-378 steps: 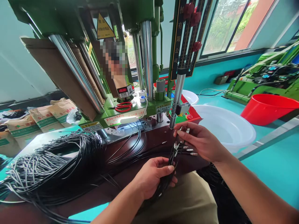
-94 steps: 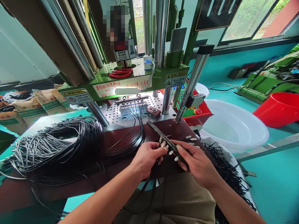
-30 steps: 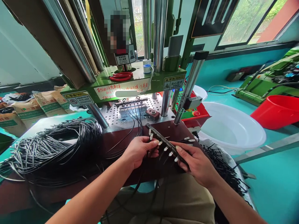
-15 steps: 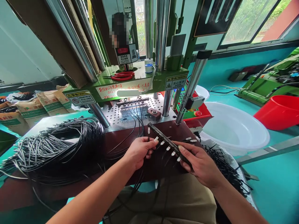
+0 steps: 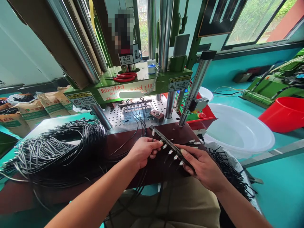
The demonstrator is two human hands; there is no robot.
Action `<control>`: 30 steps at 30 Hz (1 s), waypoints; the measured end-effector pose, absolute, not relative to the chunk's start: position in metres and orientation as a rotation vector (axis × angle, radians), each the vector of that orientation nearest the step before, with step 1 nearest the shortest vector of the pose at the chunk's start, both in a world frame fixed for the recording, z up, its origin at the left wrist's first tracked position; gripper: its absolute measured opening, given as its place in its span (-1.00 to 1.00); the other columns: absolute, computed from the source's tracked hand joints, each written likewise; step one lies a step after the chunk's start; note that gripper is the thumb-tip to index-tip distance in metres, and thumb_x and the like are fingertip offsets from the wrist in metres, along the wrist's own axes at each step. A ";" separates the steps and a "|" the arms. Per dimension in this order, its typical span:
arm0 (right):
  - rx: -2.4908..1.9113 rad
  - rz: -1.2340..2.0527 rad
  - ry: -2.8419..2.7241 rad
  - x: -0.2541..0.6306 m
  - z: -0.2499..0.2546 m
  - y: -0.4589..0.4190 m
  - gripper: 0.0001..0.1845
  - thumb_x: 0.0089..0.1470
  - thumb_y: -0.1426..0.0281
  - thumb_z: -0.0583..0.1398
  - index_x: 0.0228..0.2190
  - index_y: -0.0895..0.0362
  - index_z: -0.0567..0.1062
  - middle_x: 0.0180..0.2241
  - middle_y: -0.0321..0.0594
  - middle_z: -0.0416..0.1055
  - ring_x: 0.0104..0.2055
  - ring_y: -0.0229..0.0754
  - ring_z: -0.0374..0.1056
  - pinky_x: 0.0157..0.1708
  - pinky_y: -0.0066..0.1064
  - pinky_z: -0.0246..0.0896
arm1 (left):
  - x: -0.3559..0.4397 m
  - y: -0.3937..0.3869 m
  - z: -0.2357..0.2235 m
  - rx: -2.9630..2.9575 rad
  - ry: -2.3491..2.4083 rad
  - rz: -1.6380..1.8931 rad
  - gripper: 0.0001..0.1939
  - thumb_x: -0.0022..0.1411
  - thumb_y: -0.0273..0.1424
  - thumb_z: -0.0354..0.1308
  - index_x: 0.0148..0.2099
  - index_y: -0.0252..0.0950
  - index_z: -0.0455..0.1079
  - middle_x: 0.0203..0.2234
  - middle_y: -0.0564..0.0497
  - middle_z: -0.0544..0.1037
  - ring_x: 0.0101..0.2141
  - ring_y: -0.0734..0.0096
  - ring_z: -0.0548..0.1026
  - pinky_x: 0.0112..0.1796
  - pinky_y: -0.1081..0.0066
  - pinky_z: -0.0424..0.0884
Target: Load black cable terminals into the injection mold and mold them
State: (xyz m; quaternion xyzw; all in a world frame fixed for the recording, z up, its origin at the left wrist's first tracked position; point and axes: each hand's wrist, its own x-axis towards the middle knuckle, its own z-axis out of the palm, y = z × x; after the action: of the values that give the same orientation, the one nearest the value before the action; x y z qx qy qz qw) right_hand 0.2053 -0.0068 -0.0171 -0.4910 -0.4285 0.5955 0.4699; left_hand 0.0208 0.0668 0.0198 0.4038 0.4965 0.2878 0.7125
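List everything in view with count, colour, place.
Bar: one, black, in right hand.
Connectors: several, silver, along bar.
Cables: many, black, mainly on table.
Table: one, dark red, beneath bar.
Press: one, green, centre back.
Hand tool: one, red-handled, on press.
Control box: one, red, right of press.
Tubs: two, white, right floor.
Bucket: one, red, far right.
Sacks: several, tan, far left.
Second machine: one, green, far right.
Left hand: one, bare, at bar.
Right hand: one, bare, gripping bar.

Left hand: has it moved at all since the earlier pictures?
Yes. Judged against the perforated metal plate of the machine, the left hand has shifted leftward and closer to the plate's front edge.
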 end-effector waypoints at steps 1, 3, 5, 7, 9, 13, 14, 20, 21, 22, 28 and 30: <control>-1.203 1.451 -1.068 0.205 -0.017 -0.006 -0.53 0.13 0.14 0.17 0.02 0.10 0.45 -0.55 -0.34 0.17 -0.62 -0.42 -0.01 -0.67 -0.50 -0.14 | 0.021 0.067 0.019 0.892 1.104 0.640 -0.71 -0.17 -0.36 0.37 -0.53 -0.38 0.31 -0.66 0.11 0.31 -0.69 0.73 0.13 -0.69 0.59 -0.10; -1.205 1.448 -1.076 0.205 -0.017 -0.006 -0.53 0.12 0.15 0.18 0.01 0.10 0.46 -0.55 -0.34 0.17 -0.62 -0.43 -0.02 -0.67 -0.51 -0.15 | 0.021 0.068 0.019 0.901 1.105 0.642 -0.71 -0.16 -0.36 0.37 -0.53 -0.39 0.32 -0.66 0.11 0.32 -0.68 0.72 0.15 -0.69 0.59 -0.06; -1.199 1.470 -1.036 0.207 -0.015 -0.007 -0.54 0.11 0.15 0.19 0.00 0.09 0.46 -0.56 -0.36 0.16 -0.63 -0.44 -0.02 -0.67 -0.52 -0.18 | 0.021 0.068 0.019 0.933 1.091 0.651 -0.72 -0.13 -0.34 0.37 -0.49 -0.40 0.35 -0.64 0.09 0.35 -0.66 0.69 0.21 -0.67 0.59 0.06; -1.200 1.490 -0.968 0.211 -0.014 -0.010 -0.54 0.09 0.15 0.21 -0.01 0.07 0.46 -0.56 -0.37 0.13 -0.64 -0.45 -0.02 -0.68 -0.54 -0.24 | 0.020 0.068 0.021 0.958 1.084 0.698 -0.72 -0.07 -0.31 0.35 -0.40 -0.40 0.40 -0.58 0.07 0.38 -0.62 0.65 0.29 -0.60 0.57 0.21; -1.219 1.483 -0.892 0.217 -0.015 -0.014 -0.54 0.07 0.15 0.23 -0.01 0.05 0.46 -0.56 -0.38 0.12 -0.64 -0.46 0.00 -0.68 -0.55 -0.29 | 0.020 0.068 0.022 0.957 1.094 0.772 -0.75 0.01 -0.31 0.29 -0.32 -0.38 0.41 -0.54 0.07 0.38 -0.58 0.62 0.33 -0.55 0.54 0.28; -1.246 1.455 -0.827 0.226 -0.019 -0.020 -0.53 0.05 0.15 0.25 -0.01 0.02 0.45 -0.54 -0.38 0.12 -0.63 -0.45 0.02 -0.68 -0.56 -0.30 | 0.026 0.069 0.020 1.013 1.133 0.776 -0.81 0.13 -0.33 0.18 -0.29 -0.38 0.42 -0.61 0.12 0.31 -0.64 0.65 0.23 -0.64 0.59 0.13; -1.241 1.453 -0.836 0.228 -0.021 -0.021 -0.54 0.06 0.16 0.24 -0.01 0.03 0.45 -0.53 -0.38 0.12 -0.63 -0.45 0.02 -0.68 -0.55 -0.30 | 0.027 0.069 0.019 1.036 1.137 0.741 -0.80 0.15 -0.32 0.16 -0.28 -0.38 0.42 -0.62 0.13 0.28 -0.66 0.67 0.19 -0.66 0.59 0.07; -1.232 1.432 -0.920 0.227 -0.026 -0.018 -0.56 0.10 0.16 0.21 -0.01 0.04 0.45 -0.51 -0.36 0.13 -0.62 -0.45 0.00 -0.67 -0.52 -0.26 | 0.031 0.069 0.017 1.118 1.171 0.589 -0.70 0.15 -0.18 0.13 -0.35 -0.35 0.41 -0.66 0.20 0.13 -0.71 0.72 0.00 -0.69 0.56 -0.19; -1.232 1.430 -0.928 0.227 -0.026 -0.018 -0.56 0.11 0.16 0.21 -0.01 0.04 0.45 -0.50 -0.36 0.14 -0.61 -0.45 0.00 -0.66 -0.52 -0.26 | 0.031 0.069 0.017 1.125 1.173 0.572 -0.69 0.13 -0.16 0.14 -0.39 -0.35 0.39 -0.67 0.20 0.11 -0.71 0.72 -0.01 -0.69 0.56 -0.20; -1.234 1.427 -0.936 0.227 -0.026 -0.017 -0.57 0.11 0.16 0.20 -0.01 0.04 0.45 -0.50 -0.35 0.15 -0.61 -0.45 0.00 -0.66 -0.52 -0.26 | 0.030 0.068 0.018 1.130 1.174 0.559 -0.68 0.11 -0.15 0.16 -0.42 -0.34 0.37 -0.68 0.21 0.10 -0.71 0.71 -0.02 -0.69 0.55 -0.22; -1.246 1.444 -0.942 0.227 -0.023 -0.017 -0.55 0.11 0.15 0.20 0.01 0.05 0.44 -0.54 -0.36 0.15 -0.62 -0.43 0.00 -0.66 -0.50 -0.26 | 0.029 0.069 0.019 1.123 1.150 0.558 -0.66 0.07 -0.11 0.18 -0.44 -0.32 0.34 -0.69 0.22 0.08 -0.71 0.70 -0.04 -0.68 0.53 -0.23; -1.255 1.444 -0.948 0.227 -0.023 -0.017 -0.54 0.11 0.14 0.20 0.01 0.05 0.44 -0.55 -0.36 0.15 -0.62 -0.43 -0.01 -0.66 -0.49 -0.27 | 0.030 0.069 0.019 1.115 1.151 0.560 -0.68 0.07 -0.14 0.18 -0.43 -0.32 0.35 -0.68 0.22 0.10 -0.71 0.71 -0.03 -0.68 0.53 -0.23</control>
State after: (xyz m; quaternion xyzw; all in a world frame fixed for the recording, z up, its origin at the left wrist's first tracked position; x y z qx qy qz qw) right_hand 0.2269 -0.0173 -0.0230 -0.5150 -0.3890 0.5926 0.4821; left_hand 0.0295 0.0693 0.0192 0.4929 0.5088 0.2476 0.6610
